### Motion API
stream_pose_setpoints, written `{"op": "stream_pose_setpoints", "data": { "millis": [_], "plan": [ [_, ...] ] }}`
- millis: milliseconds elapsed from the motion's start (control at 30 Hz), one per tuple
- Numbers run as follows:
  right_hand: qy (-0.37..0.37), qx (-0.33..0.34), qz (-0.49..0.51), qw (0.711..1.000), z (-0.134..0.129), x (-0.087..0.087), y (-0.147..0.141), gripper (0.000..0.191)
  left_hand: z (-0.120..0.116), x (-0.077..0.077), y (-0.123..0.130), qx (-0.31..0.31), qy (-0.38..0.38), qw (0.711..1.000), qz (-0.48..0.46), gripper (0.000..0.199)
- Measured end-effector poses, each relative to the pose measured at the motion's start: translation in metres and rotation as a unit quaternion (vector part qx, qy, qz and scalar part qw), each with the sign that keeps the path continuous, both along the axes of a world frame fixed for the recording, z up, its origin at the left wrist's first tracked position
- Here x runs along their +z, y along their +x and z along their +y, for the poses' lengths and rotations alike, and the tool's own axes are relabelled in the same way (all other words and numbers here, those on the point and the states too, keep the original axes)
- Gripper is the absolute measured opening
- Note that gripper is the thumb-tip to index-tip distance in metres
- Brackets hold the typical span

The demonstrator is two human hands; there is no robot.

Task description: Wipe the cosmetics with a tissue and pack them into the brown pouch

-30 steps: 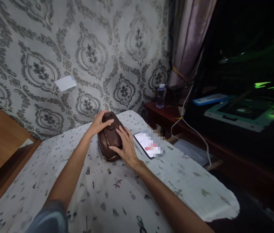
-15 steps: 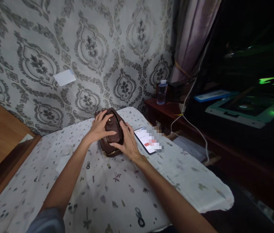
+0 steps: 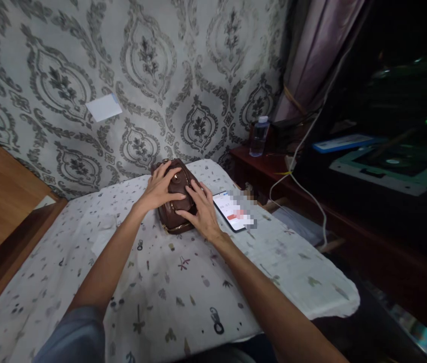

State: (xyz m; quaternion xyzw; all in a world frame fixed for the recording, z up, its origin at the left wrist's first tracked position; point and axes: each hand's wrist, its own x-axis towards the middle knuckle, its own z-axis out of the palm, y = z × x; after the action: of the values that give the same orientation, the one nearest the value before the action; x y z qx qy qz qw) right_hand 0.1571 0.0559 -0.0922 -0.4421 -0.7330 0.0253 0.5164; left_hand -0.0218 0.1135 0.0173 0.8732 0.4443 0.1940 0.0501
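A small dark brown leather handbag [image 3: 180, 204] with gold-coloured zips lies on the patterned white bedsheet [image 3: 183, 312], close to the wall. My left hand [image 3: 159, 191] curves over its left side and top, thumb and fingers spanning the front pocket near a metal fastener. From the right, my right hand [image 3: 203, 214] rests against the pocket's edge with its fingers spread and its thumb pointing left. Parts of the bag are covered by both hands, and its inside is hidden. Beside the right hand lies a lit phone [image 3: 232, 212], partly blurred out.
On the dark red desk [image 3: 241, 156] at the right stands a clear bottle [image 3: 259, 136] with a white cap. A white cable [image 3: 313, 199] hangs from there. A wooden headboard [image 3: 5, 201] borders the left. Beyond the desk is a dark glass case [image 3: 379, 166] with green lights.
The whole view has shifted slightly, so everything sits a little higher and further right. My right fingers have moved from the pocket opening onto its outer surface; the left hand keeps its place.
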Motion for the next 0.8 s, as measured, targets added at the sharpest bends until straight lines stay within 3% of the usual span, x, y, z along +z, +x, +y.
{"op": "stream_pose_setpoints", "data": {
  "millis": [200, 300, 400, 500, 633, 800],
  "plan": [
    [0.025, -0.003, -0.016, 1.0, -0.001, -0.004, 0.0, 0.071, -0.006, -0.002, 0.002, -0.002, 0.002, 0.999, -0.038, 0.086],
    [0.038, -0.009, -0.011, 0.999, -0.001, -0.004, -0.001, 0.071, 0.0, -0.001, -0.005, -0.021, 0.014, 0.99, -0.137, 0.072],
    [0.059, -0.011, -0.009, 0.998, 0.0, -0.005, -0.001, 0.07, 0.021, 0.002, -0.018, 0.042, 0.006, 0.968, -0.248, 0.057],
    [0.068, -0.01, -0.004, 0.998, 0.001, -0.006, -0.002, 0.069, 0.051, 0.004, -0.029, 0.105, -0.024, 0.958, -0.267, 0.051],
    [0.066, -0.008, -0.002, 0.998, 0.001, -0.006, -0.001, 0.069, 0.082, 0.007, -0.031, 0.088, -0.051, 0.966, -0.238, 0.034],
    [0.068, -0.006, 0.001, 0.998, 0.0, -0.006, -0.001, 0.068, 0.106, 0.019, -0.03, 0.09, -0.048, 0.974, -0.203, 0.009]
  ]
}}
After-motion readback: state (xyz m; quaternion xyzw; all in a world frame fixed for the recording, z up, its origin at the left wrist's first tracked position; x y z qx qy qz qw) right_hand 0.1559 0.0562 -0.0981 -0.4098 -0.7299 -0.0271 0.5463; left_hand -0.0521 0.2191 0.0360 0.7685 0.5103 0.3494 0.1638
